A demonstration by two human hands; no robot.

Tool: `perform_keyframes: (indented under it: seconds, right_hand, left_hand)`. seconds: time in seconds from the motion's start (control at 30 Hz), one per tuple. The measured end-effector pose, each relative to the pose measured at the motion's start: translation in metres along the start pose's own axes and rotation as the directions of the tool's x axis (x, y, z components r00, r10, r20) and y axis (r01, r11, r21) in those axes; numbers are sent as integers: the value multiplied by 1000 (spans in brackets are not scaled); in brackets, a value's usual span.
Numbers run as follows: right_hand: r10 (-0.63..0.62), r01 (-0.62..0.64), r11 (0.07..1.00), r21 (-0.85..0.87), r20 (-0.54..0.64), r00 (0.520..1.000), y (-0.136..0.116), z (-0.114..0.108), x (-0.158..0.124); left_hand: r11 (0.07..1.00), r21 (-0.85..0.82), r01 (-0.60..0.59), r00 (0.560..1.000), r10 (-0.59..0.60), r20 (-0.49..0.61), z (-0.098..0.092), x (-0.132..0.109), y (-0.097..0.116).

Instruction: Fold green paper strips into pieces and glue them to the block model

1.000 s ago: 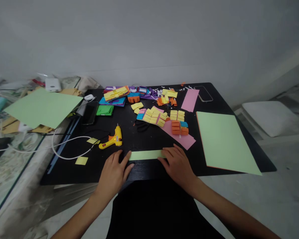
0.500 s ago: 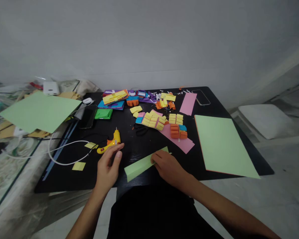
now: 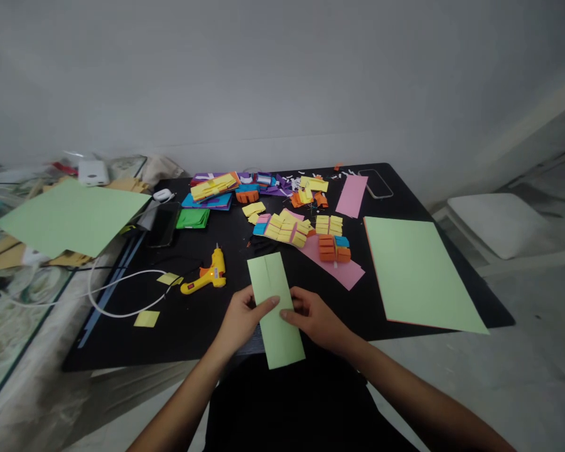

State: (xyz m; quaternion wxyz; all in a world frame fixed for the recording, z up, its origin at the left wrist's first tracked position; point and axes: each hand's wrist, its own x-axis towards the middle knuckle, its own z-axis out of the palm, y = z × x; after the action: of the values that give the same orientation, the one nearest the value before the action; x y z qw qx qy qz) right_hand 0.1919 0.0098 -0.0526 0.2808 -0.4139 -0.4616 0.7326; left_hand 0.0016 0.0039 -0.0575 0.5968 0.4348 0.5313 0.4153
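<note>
Table [image 3: 193, 326]: black, paper scraps heaped toward the wall.
Green sheet [image 3: 417, 273]: flat at right, apart from hands.
Strip [image 3: 269, 279]: light green, creased lengthwise, overhanging near edge.
Grip: left hand [image 3: 238, 320] and right hand [image 3: 317, 320] pinch its sides.
Glue gun [image 3: 204, 279]: yellow, near left.

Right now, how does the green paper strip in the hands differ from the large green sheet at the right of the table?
The green paper strip is narrow; the large green sheet is far wider. The strip has a lengthwise crease; the sheet looks uncreased. The left hand and right hand pinch the strip; the sheet lies untouched on the table. Both are pale green.
</note>
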Motion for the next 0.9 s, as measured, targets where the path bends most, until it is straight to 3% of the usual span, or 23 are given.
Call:
perform_keyframes:
  seconds: [0.13,0.23,0.37,0.43,0.53,0.63,0.73,0.8,0.9]
  right_hand:
    - [-32,27,994,-107,-41,999,3,-3,-1]
    - [-149,120,945,-304,-75,986,-2,-5,-2]
    - [-419,265,758,-597,-134,898,-17,-5,-4]
    - [-474,287,707,-646,-131,871,-24,-6,-3]
    - [-438,299,783,-545,-142,888,-32,-10,-1]
    - [-289,263,951,-163,-167,943,-32,-17,3]
    - [-178,211,953,217,-162,971,-27,-21,7]
    - [-150,192,951,241,-185,971,-23,-22,8]
    - [-141,163,983,79,-229,963,-19,-19,10]
  left_hand:
    - [1000,4,21,1000,-21,23,-1,3,4]
    - [998,-38,44,999,-43,28,-2,6,15]
    - [987,-159,27,999,-20,46,-4,9,36]
    - [984,-175,-36,998,46,53,-3,8,44]
    - [980,-88,-181,980,187,74,-1,1,47]
    - [926,99,-364,929,353,113,0,-10,36]
    - [874,281,-396,917,390,79,0,-19,13]
    - [876,294,-383,924,369,104,-1,-21,-1]
    - [925,165,-342,925,301,234,-2,-21,-14]
